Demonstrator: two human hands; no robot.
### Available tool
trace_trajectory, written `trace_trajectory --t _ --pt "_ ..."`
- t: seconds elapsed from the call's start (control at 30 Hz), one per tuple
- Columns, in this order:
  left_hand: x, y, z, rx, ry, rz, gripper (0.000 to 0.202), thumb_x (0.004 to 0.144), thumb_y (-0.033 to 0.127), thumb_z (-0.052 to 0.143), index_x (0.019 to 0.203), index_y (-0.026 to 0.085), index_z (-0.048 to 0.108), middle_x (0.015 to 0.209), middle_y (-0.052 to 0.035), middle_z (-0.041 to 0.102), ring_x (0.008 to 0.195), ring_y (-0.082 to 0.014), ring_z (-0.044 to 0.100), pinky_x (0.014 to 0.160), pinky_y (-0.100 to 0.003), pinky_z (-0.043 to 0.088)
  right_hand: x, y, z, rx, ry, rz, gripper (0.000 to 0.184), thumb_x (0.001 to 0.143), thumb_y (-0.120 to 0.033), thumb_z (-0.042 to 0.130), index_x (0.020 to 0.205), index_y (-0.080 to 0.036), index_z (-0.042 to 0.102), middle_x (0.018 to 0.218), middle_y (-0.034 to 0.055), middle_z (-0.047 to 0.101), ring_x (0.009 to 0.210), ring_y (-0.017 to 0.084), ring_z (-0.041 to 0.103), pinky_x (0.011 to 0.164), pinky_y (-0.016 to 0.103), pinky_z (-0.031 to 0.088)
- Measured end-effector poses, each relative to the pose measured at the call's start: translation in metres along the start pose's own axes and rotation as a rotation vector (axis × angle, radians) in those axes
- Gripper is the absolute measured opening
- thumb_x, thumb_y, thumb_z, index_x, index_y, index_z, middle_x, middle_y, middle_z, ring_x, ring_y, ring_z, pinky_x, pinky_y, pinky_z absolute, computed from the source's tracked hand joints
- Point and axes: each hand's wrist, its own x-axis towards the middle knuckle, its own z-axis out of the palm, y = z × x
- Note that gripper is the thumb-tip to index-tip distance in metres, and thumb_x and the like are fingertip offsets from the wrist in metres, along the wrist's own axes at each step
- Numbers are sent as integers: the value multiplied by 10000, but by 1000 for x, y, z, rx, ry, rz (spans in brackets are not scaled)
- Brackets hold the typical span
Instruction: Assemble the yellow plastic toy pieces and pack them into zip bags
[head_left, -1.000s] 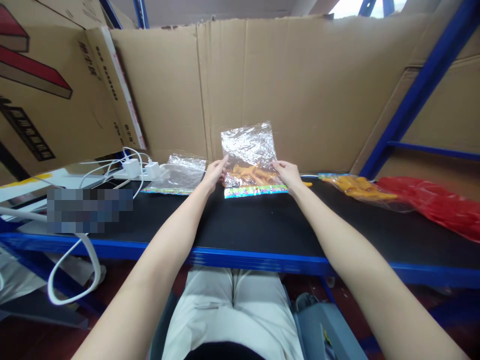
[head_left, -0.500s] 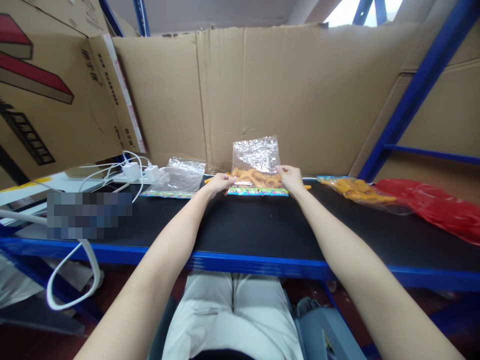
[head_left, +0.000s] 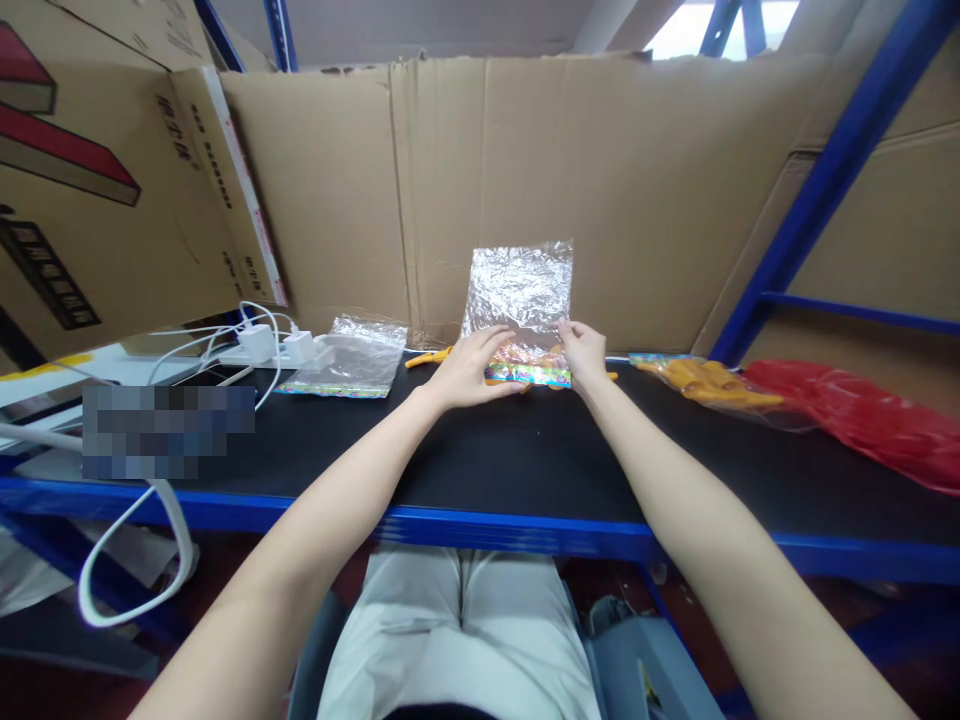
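A clear plastic bag (head_left: 520, 285) with a colourful printed strip along its lower edge stands tilted up in front of me. My right hand (head_left: 585, 352) pinches the bag's right edge. Across its lower left part lies my left hand (head_left: 474, 370), open with the fingers stretched out and touching the film. Orange-yellow plastic pieces (head_left: 427, 357) lie behind and below the bag, poking out at the left and right; their kind is not clear. Part of them is hidden by the bag and my hands.
Another clear bag (head_left: 352, 360) lies flat at the left, beside white chargers (head_left: 259, 342) and cables. On the right are a bag of orange-yellow pieces (head_left: 694, 380) and red plastic bags (head_left: 847, 410). A cardboard wall (head_left: 600, 180) stands behind the black tabletop (head_left: 517, 460).
The bag has risen and now sits in front of the orange-yellow pieces. My left hand has gone from pinching its left corner to lying spread across its front.
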Motion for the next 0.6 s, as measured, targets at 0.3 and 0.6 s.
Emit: trace_trajectory --t 0.3,0.6 --pt "15 -12 -13 343 -233 60 616 783 6 353 1352 243 347 1408 -56 370 1286 -173 330 1054 -433 210 -6 -15 4 168 -162 166 479 749 -613 474 869 -167 600 406 -65 415 339 97 396 385 225 340" --pt "-37 -77 -91 523 -411 -237 658 740 -7 295 1339 250 386 1425 -27 342 1317 -189 280 1081 -486 141 -17 11 6 -410 -361 -361 413 796 -426 506 1067 -126 590 1089 127 590 1021 204 550 920 354 414"
